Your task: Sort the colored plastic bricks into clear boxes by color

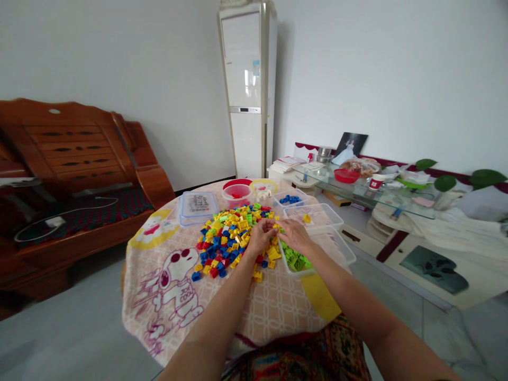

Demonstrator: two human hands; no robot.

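Observation:
A heap of mixed toy building bricks (224, 244), in yellow, blue, red and green, covers the middle of the table. At its right side my left hand (262, 236) hovers with curled fingers. My right hand (295, 234) reaches in from the right, its fingers drawn together and almost meeting the left fingertips. A bit of yellow shows between the hands; whether it is held or lies in the heap behind, I cannot tell. Under the right wrist, green bricks (294, 260) lie in a clear plastic box. Just behind it, a yellow brick (307, 218) sits in another clear box.
At the back stand a pink tub (237, 202) with red bricks, white bricks (264, 194) and a box with blue bricks (290, 199). A clear plastic lid or box (198, 207) lies back left. A patterned cloth (278, 312) covers the table. A cluttered glass shelf (381, 197) stands right.

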